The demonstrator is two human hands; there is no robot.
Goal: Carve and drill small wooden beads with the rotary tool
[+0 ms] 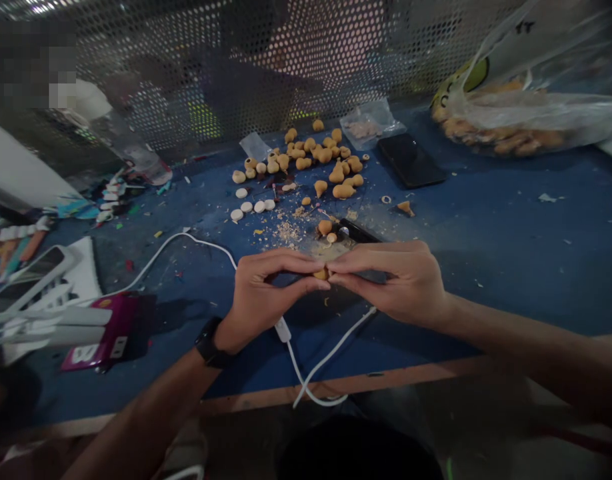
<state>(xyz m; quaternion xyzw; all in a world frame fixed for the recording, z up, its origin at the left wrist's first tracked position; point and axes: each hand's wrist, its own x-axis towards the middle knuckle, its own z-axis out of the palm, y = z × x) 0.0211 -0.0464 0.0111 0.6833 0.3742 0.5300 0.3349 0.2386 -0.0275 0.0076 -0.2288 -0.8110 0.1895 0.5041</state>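
Tan gourd piece: your left hand and right hand both pinch it. Crumbs on desk hint some done; gourd pile probably left.

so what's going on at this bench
A person pinches one small tan piece between the fingertips of both hands, left hand and right hand, just above a blue worktable. Farther back lie a heap of gourd-shaped tan pieces, a few white discs and some crumbs. A white cable runs under the hands, and a black phone lies beyond the heap.
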